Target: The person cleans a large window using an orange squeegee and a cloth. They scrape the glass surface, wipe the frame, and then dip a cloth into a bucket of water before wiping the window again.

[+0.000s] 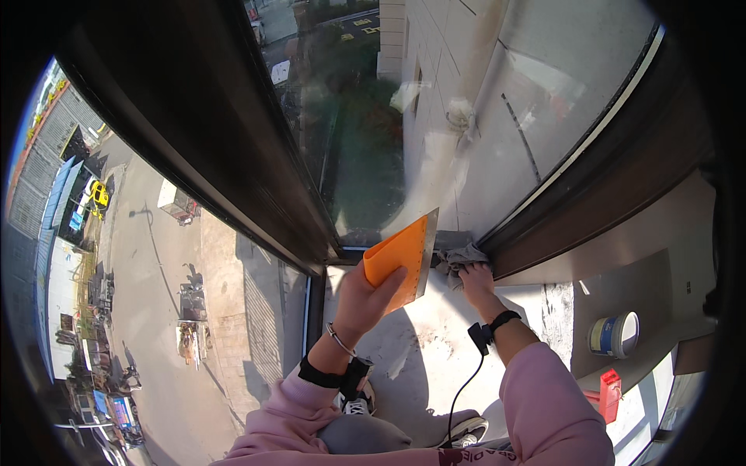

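My left hand (362, 301) is closed round a wide scraper (398, 252) with an orange handle and a thin metal blade. The scraper is held up in front of the window's lower edge, its blade facing right. Farther right, my right hand (476, 281) presses a crumpled grey rag (458, 256) into the lower right corner of the window frame. Part of the rag is hidden under my fingers. The window pane (365, 147) above both hands carries a hazy whitish smear.
Dark frame posts (210, 116) rise on the left, with a street far below beyond the glass. A pale, dusty ledge (388, 349) lies beneath my hands. At the right are a white bucket (624, 335) with a blue and yellow label and a red object (610, 396).
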### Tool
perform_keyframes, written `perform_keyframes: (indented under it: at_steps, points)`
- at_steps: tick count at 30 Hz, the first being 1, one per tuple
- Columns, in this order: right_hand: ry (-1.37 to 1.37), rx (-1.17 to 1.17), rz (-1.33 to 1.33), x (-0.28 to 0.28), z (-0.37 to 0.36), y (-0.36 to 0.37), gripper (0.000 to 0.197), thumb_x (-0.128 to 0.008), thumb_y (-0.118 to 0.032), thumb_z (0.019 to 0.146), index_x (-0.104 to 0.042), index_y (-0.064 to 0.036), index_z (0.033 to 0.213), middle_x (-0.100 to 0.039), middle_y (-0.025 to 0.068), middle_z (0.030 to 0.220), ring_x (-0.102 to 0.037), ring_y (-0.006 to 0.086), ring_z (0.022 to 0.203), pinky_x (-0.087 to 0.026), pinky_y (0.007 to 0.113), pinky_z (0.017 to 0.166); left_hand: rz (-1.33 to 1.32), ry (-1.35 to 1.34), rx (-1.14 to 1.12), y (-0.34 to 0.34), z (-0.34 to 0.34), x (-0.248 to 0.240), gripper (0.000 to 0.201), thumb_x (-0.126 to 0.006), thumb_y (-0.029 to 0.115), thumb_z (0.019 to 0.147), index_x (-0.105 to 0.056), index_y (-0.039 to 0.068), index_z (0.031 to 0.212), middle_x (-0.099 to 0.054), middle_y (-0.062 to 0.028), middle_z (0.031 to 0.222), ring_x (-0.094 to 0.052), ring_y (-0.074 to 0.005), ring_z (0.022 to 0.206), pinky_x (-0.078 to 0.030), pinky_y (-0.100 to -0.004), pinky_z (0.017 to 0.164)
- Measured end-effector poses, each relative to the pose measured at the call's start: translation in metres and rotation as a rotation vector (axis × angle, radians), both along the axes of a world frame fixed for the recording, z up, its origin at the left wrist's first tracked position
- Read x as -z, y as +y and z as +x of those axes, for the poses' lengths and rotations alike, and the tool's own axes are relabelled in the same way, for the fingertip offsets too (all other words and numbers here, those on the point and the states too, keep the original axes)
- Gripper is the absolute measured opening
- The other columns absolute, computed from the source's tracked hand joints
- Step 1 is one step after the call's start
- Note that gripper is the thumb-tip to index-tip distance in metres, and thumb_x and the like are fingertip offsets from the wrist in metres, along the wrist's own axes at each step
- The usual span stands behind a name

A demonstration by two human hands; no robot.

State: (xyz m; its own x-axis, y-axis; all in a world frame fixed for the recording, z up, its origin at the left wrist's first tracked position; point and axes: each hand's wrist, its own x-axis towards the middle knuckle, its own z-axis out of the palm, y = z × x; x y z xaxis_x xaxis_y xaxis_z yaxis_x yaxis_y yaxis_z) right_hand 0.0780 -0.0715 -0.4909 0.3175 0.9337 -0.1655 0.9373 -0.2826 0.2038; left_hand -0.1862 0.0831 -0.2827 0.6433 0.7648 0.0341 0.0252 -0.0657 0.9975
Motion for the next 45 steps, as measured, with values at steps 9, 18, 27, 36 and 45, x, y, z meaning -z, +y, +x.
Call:
perform_keyframes:
  at_steps: [9,18,27,36,45]
  points:
    - [0.633,0.262,-0.103,-0.013,-0.005,-0.038,0.039,-0.066,-0.031,0.069,-0.064,-0.0122,0.103,-0.067,0.0111,0.093,-0.061,0.0312,0.094,-0.048,0.041,0.081,-0.298,0.215,0.102,-0.009,-0.001,0.068,0.031,-0.070,0.017,0.083,-0.061,-0.003,0.105,-0.066,-0.0051,0.089,-0.061,-0.0099,0.078,-0.049,-0.0240,0.069]
    - [1.623,0.921,-0.014,-0.123,-0.031,-0.163,0.043,-0.066,-0.025,0.077,-0.060,-0.0008,0.112,-0.063,0.0102,0.102,-0.059,0.0194,0.096,-0.048,0.033,0.082,-0.328,0.300,0.277,-0.023,0.008,0.081,0.031,-0.070,0.008,0.081,-0.060,-0.005,0.108,-0.065,-0.0068,0.097,-0.061,-0.0120,0.085,-0.048,-0.0240,0.076]
    - [1.204,0.636,0.085,-0.183,-0.076,-0.190,0.068,-0.074,-0.040,0.071,-0.051,-0.0024,0.124,-0.065,0.0147,0.099,-0.065,0.0233,0.092,-0.051,0.035,0.082,-0.204,0.079,-0.007,-0.013,0.038,0.057,0.041,-0.068,0.017,0.085,-0.054,-0.004,0.117,-0.060,-0.0086,0.110,-0.058,-0.0157,0.099,-0.047,-0.0262,0.084]
    - [0.565,0.393,-0.092,0.012,-0.098,-0.043,0.038,-0.057,-0.017,0.083,-0.060,-0.0175,0.121,-0.041,0.0088,0.136,-0.044,0.0302,0.117,-0.043,0.043,0.089,-0.189,0.202,-0.048,-0.028,0.002,0.054,0.047,-0.067,0.020,0.085,-0.050,-0.005,0.121,-0.059,-0.0127,0.112,-0.060,-0.0216,0.101,-0.051,-0.0292,0.083]
    - [0.220,0.538,0.137,0.046,0.016,-0.169,0.036,-0.059,-0.027,0.078,-0.064,-0.0259,0.114,-0.056,-0.0001,0.125,-0.052,0.0228,0.110,-0.049,0.037,0.083,-0.188,0.306,-0.043,-0.026,-0.001,0.072,0.050,-0.068,0.020,0.085,-0.048,-0.007,0.122,-0.058,-0.0146,0.114,-0.060,-0.0229,0.101,-0.051,-0.0312,0.084]
